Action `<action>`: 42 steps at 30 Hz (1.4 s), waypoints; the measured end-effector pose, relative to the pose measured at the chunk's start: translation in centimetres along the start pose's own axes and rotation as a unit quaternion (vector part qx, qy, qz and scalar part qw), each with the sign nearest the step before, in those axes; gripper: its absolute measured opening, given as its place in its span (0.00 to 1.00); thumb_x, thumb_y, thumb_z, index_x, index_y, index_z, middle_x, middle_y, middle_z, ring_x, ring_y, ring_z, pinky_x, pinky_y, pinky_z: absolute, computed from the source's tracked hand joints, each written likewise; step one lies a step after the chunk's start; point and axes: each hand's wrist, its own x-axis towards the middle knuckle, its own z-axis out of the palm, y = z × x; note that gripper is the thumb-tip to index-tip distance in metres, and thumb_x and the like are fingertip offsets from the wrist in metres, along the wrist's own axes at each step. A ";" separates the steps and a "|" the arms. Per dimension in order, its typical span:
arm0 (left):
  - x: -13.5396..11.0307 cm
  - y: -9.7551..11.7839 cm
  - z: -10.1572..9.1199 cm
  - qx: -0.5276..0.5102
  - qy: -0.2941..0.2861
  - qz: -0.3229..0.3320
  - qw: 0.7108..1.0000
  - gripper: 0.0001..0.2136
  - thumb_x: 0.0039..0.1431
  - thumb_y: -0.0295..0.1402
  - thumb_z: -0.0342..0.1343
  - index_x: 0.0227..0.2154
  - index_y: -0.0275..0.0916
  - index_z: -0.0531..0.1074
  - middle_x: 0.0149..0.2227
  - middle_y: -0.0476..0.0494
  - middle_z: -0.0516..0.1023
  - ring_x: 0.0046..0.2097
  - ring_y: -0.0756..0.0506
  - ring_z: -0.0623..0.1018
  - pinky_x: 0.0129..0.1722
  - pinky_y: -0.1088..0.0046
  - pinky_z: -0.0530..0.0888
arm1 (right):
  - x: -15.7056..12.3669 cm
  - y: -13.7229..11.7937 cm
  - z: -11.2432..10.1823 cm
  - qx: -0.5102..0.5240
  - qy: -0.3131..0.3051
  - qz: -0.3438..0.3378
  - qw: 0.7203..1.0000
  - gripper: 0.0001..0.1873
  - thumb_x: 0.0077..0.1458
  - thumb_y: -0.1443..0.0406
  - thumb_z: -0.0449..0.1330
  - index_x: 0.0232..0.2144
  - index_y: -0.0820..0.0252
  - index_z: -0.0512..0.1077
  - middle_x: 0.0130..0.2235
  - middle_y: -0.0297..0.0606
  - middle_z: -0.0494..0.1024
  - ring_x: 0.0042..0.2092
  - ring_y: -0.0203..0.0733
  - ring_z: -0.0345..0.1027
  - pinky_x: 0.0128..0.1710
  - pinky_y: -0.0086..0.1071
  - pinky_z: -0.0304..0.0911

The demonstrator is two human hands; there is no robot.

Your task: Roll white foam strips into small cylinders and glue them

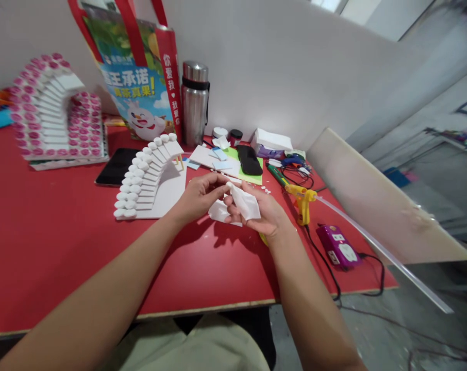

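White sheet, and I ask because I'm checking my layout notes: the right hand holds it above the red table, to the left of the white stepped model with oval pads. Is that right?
Not quite: the head view shows the white sheet to the right of the white stepped model with oval pads. The right hand does hold it above the red table.

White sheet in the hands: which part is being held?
The left hand pinches the white sheet at its upper end, and the sheet lies across the right hand.
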 end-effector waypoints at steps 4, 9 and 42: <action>-0.1 0.0 0.0 -0.005 -0.006 0.007 1.000 0.08 0.64 0.37 0.61 0.39 0.37 0.78 0.40 0.43 0.83 0.40 0.46 0.80 0.42 0.69 0.75 | -0.1 0.5 0.3 0.015 -0.030 0.007 0.999 0.18 0.76 0.57 0.44 0.43 0.59 0.71 0.28 0.29 0.69 0.22 0.31 0.56 0.29 0.30 0.71; 0.0 -0.2 0.0 -0.005 -0.003 -0.002 1.000 0.09 0.63 0.38 0.62 0.39 0.37 0.78 0.38 0.43 0.83 0.37 0.47 0.79 0.39 0.70 0.75 | -0.4 0.6 0.9 -0.040 -0.012 -0.041 0.998 0.07 0.67 0.61 0.62 0.39 0.59 0.71 0.28 0.27 0.64 0.23 0.29 0.50 0.25 0.24 0.59; -0.3 -0.9 1.3 0.039 0.130 0.052 0.989 0.08 0.61 0.36 0.63 0.36 0.36 0.80 0.32 0.45 0.82 0.32 0.48 0.78 0.32 0.71 0.73 | 0.3 2.7 1.8 -0.361 0.213 -0.295 0.859 0.20 0.63 0.49 0.62 0.33 0.60 0.80 0.25 0.34 0.80 0.19 0.34 0.70 0.22 0.28 0.62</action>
